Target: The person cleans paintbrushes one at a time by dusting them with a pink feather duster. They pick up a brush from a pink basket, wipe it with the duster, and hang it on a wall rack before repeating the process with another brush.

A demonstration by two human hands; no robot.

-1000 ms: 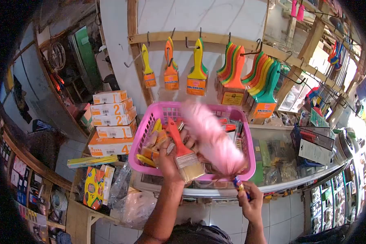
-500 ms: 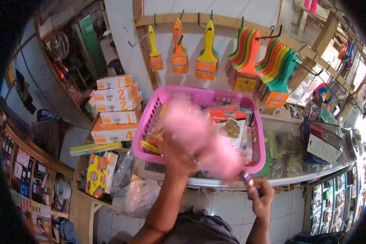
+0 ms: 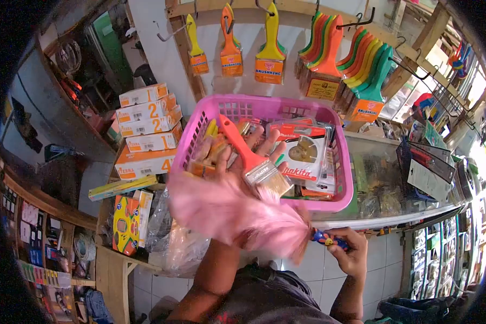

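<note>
A paintbrush (image 3: 245,146) with an orange-red handle and pale bristles lies across the upturned palm of my left hand (image 3: 265,141). The fingers are fairly spread beneath and beside it, over the pink basket (image 3: 346,162). My right hand (image 3: 355,252) is closed around the blue patterned handle of a pink feather duster (image 3: 216,208). Its blurred feathers sweep over my left wrist and touch or nearly touch the bristles. Inside the basket, a Makita blister pack (image 3: 302,154) with a round disc sits right of my left hand, and wrapped brushes (image 3: 208,154) lie to the left.
Brushes (image 3: 270,40) hang from hooks on a wooden rail behind the basket. Stacked white and orange boxes (image 3: 148,129) stand at left, above a yellow box (image 3: 125,224) and clear plastic wrapping (image 3: 164,237). A glass counter (image 3: 383,189) extends right, holding a black mesh tray (image 3: 429,167).
The duster has swung down and left, from above the basket to over my left wrist. The paintbrush on my left hand now shows clearly. The camera view has shifted slightly.
</note>
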